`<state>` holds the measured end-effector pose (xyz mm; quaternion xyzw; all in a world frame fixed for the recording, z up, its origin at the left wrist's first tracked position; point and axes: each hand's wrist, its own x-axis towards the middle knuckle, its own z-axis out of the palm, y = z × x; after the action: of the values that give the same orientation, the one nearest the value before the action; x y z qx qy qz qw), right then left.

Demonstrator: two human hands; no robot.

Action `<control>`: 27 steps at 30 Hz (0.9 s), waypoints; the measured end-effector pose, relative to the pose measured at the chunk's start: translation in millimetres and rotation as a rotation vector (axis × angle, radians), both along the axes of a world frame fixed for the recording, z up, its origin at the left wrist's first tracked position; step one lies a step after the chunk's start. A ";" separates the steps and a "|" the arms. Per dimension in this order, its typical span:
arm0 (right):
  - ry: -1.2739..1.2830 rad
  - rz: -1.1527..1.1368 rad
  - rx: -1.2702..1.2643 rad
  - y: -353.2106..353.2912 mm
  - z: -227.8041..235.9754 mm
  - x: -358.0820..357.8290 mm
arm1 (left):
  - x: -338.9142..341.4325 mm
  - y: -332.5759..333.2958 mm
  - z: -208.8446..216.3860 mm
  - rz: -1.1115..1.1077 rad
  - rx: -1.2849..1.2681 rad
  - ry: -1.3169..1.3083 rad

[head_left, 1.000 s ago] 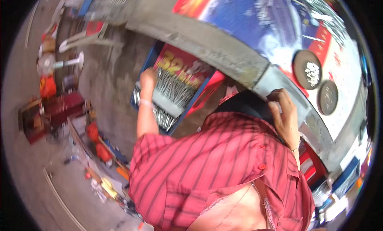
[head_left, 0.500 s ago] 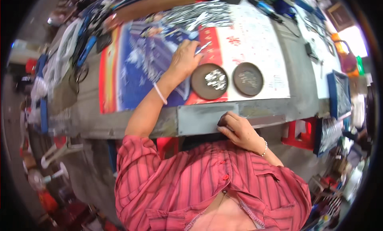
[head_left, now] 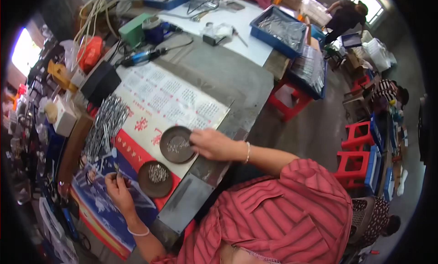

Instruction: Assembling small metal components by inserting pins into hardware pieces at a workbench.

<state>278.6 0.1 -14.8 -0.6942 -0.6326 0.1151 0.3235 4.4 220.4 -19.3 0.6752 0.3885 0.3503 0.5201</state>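
Note:
My left hand (head_left: 119, 191) is closed in a pinch over the blue picture part of the poster. A slim silvery metal piece (head_left: 115, 160) sticks up from its fingertips. At the right edge of a round brown dish (head_left: 167, 137) is my right hand (head_left: 212, 145), its fingers curled together; whatever they hold, if anything, is hidden. Tiny shiny bits lie scattered in that dish. Between my hands, a second round brown dish (head_left: 147, 185) carries a pile of small silvery pieces. Beyond them lies a heap of thin metal rods (head_left: 106, 127).
Under the dishes is a calendar poster (head_left: 200, 106), with a grey metal plate (head_left: 187, 203) at the table edge. A blue power tool (head_left: 139, 57) and a black box (head_left: 100, 83) stand beyond. To the right are a blue tray (head_left: 255, 33) and red stools (head_left: 292, 99). Other people are farther off.
The view has swung to the right. My right hand has gone from the table's front edge to the right dish. My left hand still pinches the slim metal piece, now held beside the left dish.

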 end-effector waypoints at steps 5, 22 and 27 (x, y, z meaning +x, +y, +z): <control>-0.043 0.046 -0.059 23.2 -0.4 18.9 | -21.7 -92.8 40.1 0.055 -0.157 -0.100; -0.367 0.262 -0.249 64.0 -11.5 11.7 | -12.7 -182.7 35.3 -0.105 -0.504 -0.242; -0.233 0.247 -0.310 67.3 2.3 19.0 | -9.0 -184.2 33.8 -0.093 -0.466 -0.183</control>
<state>297.6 67.4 -12.5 -0.6613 -0.7207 0.1688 0.1214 -4.7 36.1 14.5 0.5197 0.3786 0.2868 0.7102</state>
